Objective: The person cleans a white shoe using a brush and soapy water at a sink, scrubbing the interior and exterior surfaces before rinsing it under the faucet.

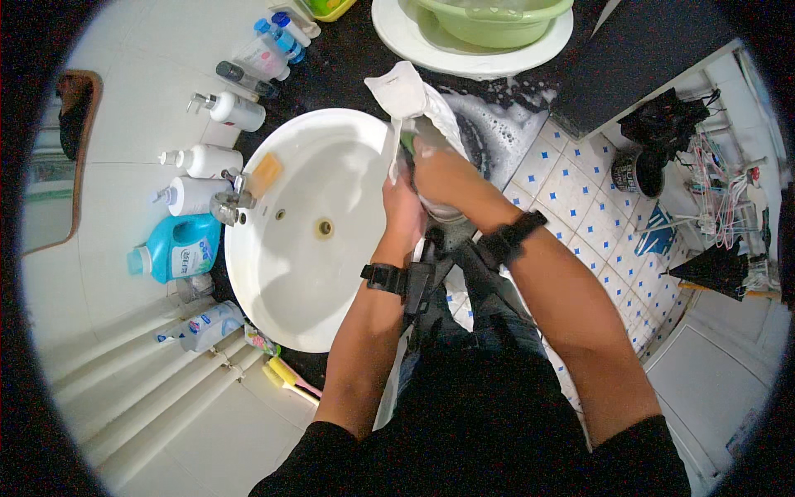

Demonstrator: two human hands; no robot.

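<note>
Over the right rim of the white washbasin (257, 308), a wet white shoe (399, 93) is held with its tongue-like flap pointing away from me. My left hand (403, 207) is closed on the shoe's near left side. Pressed against the shoe, my right hand (443, 176) has its fingers curled around a small green thing (407, 142), perhaps a brush; most of it is hidden by the fingers. Part of the shoe's body also lies behind my right hand. Black straps circle both wrists.
White soap foam (505, 124) covers the dark counter right of the basin. A green tub (489, 29) stands on a white lid-like disc (389, 41) behind. Left are a faucet (228, 205), an orange soap bar (266, 176), several bottles and a blue detergent jug (184, 248).
</note>
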